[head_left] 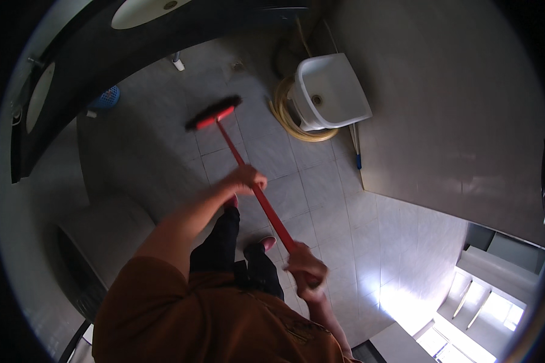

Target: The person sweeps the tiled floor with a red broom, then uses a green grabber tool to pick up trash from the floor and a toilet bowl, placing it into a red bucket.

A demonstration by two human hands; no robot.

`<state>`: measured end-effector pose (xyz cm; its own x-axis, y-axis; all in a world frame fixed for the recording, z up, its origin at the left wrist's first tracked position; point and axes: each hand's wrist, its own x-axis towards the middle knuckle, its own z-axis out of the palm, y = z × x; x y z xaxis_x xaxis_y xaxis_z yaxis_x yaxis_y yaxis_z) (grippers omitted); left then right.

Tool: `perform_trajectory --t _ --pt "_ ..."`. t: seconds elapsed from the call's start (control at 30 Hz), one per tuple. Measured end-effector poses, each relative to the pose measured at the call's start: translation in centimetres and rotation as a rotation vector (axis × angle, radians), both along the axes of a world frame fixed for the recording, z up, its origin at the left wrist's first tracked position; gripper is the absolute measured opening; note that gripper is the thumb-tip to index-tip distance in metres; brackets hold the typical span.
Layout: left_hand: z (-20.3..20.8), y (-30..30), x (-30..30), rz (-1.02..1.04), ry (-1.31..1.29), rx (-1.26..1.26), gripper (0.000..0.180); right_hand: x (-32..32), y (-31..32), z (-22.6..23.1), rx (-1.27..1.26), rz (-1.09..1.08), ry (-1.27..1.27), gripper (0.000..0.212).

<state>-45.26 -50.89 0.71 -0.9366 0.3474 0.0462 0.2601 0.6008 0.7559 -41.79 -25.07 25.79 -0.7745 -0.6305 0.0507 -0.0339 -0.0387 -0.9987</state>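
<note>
A push broom with a long red handle [272, 215] slants across the middle of the view. Its red head with dark bristles [215, 117] rests on the grey tiled floor [257, 151], ahead of my feet. Around the middle of the handle, my left hand [247, 179] is closed, its arm stretched forward. My right hand [307, 270] grips the handle's upper end close to my body, slightly blurred. Both sets of fingers wrap the handle, and their far sides are hidden.
A white mop sink [333, 91] with a coiled yellow hose [283, 115] around its base stands ahead right, against a partition [454, 121]. At left runs a dark counter [79, 66] with white basins; a blue basket [107, 97] sits beneath. A large bin-like container [106, 233] is near left.
</note>
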Motion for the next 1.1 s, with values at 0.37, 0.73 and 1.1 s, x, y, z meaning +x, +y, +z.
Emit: perform_trajectory --t 0.37,0.73,1.1 --pt "11.9 3.1 -0.6 0.022 -0.199 0.145 0.023 -6.8 -2.7 12.1 -0.073 -0.207 0.075 0.024" --pt "8.8 -8.9 -5.8 0.476 0.174 0.165 0.014 -11.3 -12.9 8.0 -0.071 0.234 0.173 0.019" --pt "8.1 -1.4 7.9 1.019 -0.137 -0.004 0.009 -16.7 -15.4 4.6 0.019 0.344 -0.412 0.007"
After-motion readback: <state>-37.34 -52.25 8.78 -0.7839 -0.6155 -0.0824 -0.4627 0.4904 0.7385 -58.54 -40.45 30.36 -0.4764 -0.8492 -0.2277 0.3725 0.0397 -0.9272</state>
